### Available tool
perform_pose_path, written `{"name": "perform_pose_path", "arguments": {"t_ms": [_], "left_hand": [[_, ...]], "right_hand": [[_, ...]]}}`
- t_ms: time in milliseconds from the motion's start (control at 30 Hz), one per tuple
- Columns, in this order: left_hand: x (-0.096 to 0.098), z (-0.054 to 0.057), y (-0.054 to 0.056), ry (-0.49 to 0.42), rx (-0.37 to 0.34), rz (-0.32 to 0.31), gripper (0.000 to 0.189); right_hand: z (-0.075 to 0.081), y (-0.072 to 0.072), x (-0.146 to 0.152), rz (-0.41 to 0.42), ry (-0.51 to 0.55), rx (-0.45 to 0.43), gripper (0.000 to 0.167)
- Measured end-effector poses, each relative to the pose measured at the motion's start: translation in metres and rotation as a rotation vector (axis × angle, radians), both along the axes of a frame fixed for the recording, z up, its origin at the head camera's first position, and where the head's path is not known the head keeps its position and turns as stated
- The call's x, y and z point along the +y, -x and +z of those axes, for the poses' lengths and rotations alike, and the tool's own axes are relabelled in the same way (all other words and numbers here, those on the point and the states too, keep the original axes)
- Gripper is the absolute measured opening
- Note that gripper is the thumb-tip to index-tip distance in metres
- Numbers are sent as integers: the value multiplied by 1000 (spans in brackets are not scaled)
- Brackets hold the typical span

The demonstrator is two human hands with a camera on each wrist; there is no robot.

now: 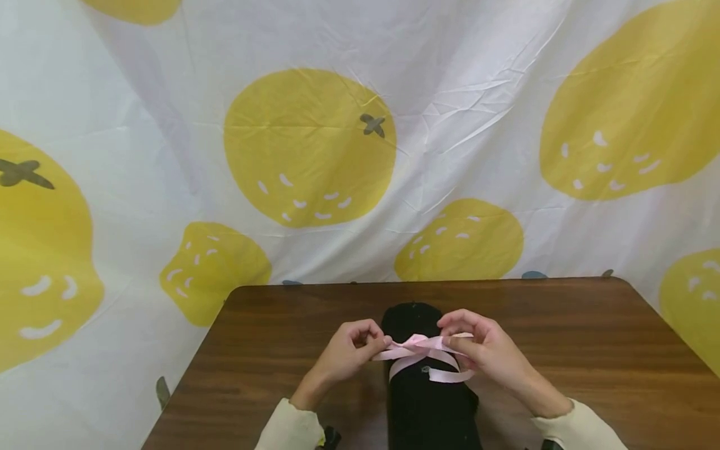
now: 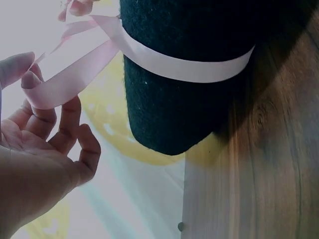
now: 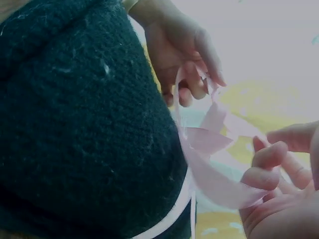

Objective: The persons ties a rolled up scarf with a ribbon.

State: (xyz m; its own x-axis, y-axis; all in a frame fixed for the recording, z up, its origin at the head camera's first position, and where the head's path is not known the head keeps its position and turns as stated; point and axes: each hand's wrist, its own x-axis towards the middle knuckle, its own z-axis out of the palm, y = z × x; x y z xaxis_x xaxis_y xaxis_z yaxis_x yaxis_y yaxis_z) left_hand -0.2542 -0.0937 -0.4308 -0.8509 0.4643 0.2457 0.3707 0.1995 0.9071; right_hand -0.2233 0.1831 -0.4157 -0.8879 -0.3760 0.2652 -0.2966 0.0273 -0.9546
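Observation:
A dark rolled cloth bundle (image 1: 430, 412) lies lengthwise on the table, its fuzzy knit texture plain in the right wrist view. Round it runs a pink satin ribbon (image 2: 189, 69), with a loose knot and loops on top. My left hand (image 1: 349, 350) pinches a ribbon loop between thumb and finger on the left side of the knot. On the other side my right hand (image 1: 492, 350) pinches the ribbon with thumb and fingertips. One cut ribbon end (image 1: 444, 375) hangs over the bundle below the knot.
The brown wooden table (image 1: 281, 325) has rounded far corners. Behind it hangs a white curtain (image 1: 450, 137) printed with yellow fruit. Pale sleeves (image 1: 289, 425) cover both forearms.

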Motion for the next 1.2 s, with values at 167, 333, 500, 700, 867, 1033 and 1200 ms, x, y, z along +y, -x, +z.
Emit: {"name": "perform_pose_path", "arguments": {"t_ms": [167, 333, 500, 700, 867, 1033, 1200], "left_hand": [[-4, -2, -1, 14, -9, -20, 15], [-7, 0, -5, 41, 5, -38, 15], [-9, 12, -14, 99, 31, -31, 17], [-14, 9, -12, 182, 42, -26, 17], [-21, -2, -2, 202, 40, -28, 20], [-26, -6, 2, 192, 41, -48, 24], [-27, -7, 4, 197, 45, -50, 18]], "right_hand": [[2, -2, 4, -21, -146, -81, 25], [-4, -2, 7, -40, -284, -54, 22], [-5, -2, 9, -54, -331, -26, 13], [-4, -3, 11, -39, -352, -31, 12], [-3, -3, 12, -29, -358, -13, 14], [-3, -3, 12, -33, -373, -9, 18], [-3, -2, 14, -24, -375, -8, 17]]}}
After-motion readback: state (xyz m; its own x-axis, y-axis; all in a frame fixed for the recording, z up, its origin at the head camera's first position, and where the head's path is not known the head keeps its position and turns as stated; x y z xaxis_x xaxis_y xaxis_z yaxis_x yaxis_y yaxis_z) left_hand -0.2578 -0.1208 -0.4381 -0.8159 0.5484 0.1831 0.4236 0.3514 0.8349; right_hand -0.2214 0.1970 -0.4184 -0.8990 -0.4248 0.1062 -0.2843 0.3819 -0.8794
